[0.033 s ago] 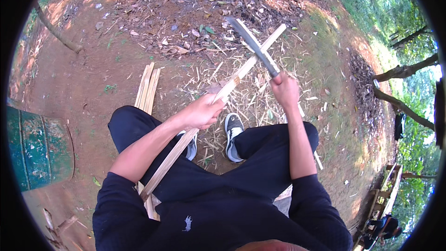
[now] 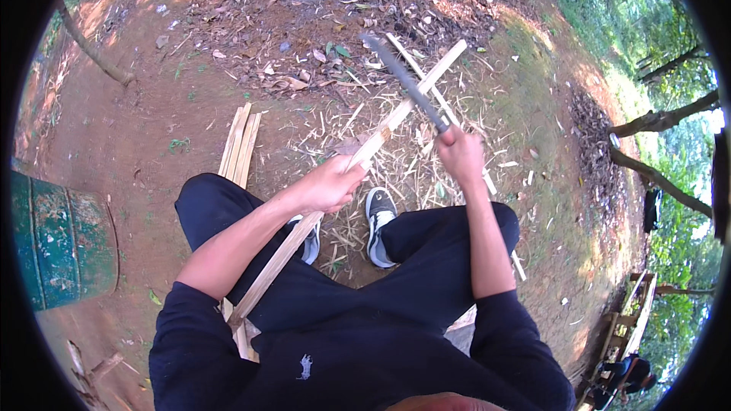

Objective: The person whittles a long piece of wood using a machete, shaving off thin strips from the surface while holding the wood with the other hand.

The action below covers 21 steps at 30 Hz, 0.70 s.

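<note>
My left hand (image 2: 333,184) is closed around the middle of a long pale wood strip (image 2: 276,262). The strip slants from beside my left hip up and away to the right, over the ground between my feet. In my right hand (image 2: 461,157) is the handle of a machete (image 2: 410,82). Its dark blade points away and to the left, crossing the strip near the far end; whether it touches the wood I cannot tell. Behind the blade, another thin strip (image 2: 444,103) lies on the ground. More cut strips (image 2: 241,144) lie past my left knee.
Wood shavings (image 2: 343,236) litter the soil around my shoes (image 2: 378,228), with dry leaves farther off. A worn green drum (image 2: 65,247) is at the left. Tree trunks (image 2: 659,119) and a wooden frame (image 2: 628,323) stand at the right, with another person (image 2: 632,373) at the lower right.
My right hand and the machete have shifted slightly left and toward me along the strip. My left hand keeps its hold on the wood in nearly the same place.
</note>
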{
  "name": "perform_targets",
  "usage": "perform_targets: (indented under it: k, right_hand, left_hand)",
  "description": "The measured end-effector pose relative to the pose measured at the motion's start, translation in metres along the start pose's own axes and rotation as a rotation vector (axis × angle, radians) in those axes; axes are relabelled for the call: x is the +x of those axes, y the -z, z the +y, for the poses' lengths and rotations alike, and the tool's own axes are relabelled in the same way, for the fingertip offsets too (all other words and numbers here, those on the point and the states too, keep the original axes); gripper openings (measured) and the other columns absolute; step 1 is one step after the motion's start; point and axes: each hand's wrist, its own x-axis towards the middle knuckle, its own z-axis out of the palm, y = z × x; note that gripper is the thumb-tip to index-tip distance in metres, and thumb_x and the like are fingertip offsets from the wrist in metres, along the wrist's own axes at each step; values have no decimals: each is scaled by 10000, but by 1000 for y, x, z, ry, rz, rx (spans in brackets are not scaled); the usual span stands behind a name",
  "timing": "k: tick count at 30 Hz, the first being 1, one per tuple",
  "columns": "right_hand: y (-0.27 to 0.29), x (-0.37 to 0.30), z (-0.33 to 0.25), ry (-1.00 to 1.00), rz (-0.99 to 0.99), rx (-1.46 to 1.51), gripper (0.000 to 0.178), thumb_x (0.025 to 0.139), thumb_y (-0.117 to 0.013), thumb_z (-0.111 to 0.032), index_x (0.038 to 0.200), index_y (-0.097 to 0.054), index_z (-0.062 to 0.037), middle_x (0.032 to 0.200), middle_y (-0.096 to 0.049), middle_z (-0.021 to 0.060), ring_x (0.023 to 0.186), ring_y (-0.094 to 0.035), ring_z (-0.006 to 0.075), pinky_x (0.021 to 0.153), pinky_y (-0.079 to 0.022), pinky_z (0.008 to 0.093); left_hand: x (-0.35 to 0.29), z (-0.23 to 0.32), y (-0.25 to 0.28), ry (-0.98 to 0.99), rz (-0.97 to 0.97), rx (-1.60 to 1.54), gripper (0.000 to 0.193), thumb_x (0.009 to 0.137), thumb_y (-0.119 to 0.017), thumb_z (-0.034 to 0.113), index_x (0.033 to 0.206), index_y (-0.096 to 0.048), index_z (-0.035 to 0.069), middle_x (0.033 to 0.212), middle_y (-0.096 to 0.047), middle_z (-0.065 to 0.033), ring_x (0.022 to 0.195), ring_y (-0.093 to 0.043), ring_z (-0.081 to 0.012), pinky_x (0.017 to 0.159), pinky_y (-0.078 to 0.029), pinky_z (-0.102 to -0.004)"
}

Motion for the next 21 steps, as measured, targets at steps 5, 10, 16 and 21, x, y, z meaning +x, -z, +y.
perform_targets:
  k: [5, 10, 16, 21]
  right_hand:
    - [-7, -16, -17, 274, -36, 24, 176, 865, -650, -236, 777, -648, -84, 586, -644, 135, 522, -656, 310, 509, -530, 447]
    - [6, 24, 27, -175, 71, -53, 214, 874, -593, -216, 800, -662, -28, 661, -653, 227, 638, -671, 404, 634, -544, 501]
    - [0, -11, 2, 122, -33, 20, 128, 798, -648, -211, 778, -655, -84, 627, -642, 184, 598, -656, 384, 642, -551, 489]
    - [19, 25, 60, -286, 55, -37, 176, 811, -655, -213, 822, -705, -44, 725, -687, 207, 683, -681, 401, 668, -544, 476]
  left_hand:
    - [-1, -3, 0, -19, 5, 34, 190, 1077, -405, 288, 979, -410, 125, 668, -328, 80, 454, -267, -4, 357, -197, -200]
    - [-6, -3, -4, 60, -46, 12, 184, 1082, -392, 281, 985, -406, 125, 668, -314, 81, 451, -254, -6, 355, -188, -201]
    - [-2, -5, 0, 82, -129, -108, 213, 1087, -376, 314, 1043, -423, 111, 664, -303, 85, 449, -230, -1, 348, -190, -184]
    - [-6, -8, -3, 97, -183, -130, 225, 1088, -372, 306, 1019, -423, 98, 656, -308, 86, 439, -233, 0, 341, -192, -181]
